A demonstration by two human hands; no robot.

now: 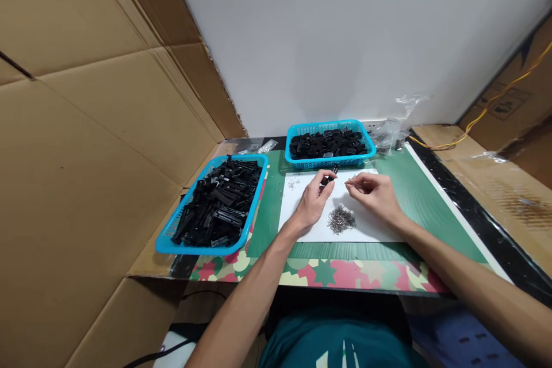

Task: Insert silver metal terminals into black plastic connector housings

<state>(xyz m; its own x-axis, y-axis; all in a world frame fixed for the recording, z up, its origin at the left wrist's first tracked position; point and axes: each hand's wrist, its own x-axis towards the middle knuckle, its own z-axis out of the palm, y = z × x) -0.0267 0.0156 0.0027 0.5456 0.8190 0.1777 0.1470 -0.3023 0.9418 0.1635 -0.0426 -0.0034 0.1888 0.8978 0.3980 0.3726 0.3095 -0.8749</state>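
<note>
My left hand (314, 198) is closed on a small black plastic part (335, 169), its upper end sticking out above the fingertips. Just to the right, my right hand (374, 192) has thumb and forefinger pinched together, its fingertips a short gap from the black part. Whatever is in that pinch is too small to name. Below and between the hands, a pile of tiny silvery metal pieces (341, 219) lies on a white sheet (310, 234). A few more small metal pieces (294, 183) are scattered at the sheet's upper left.
A blue basket (160, 243) of long black plastic parts stands at the left. Behind the sheet is another blue basket (330, 163) of short black pieces. Clear plastic bags (390, 135) lie beside it. A green mat (440, 207) covers the table; cardboard (107, 126) walls the left side.
</note>
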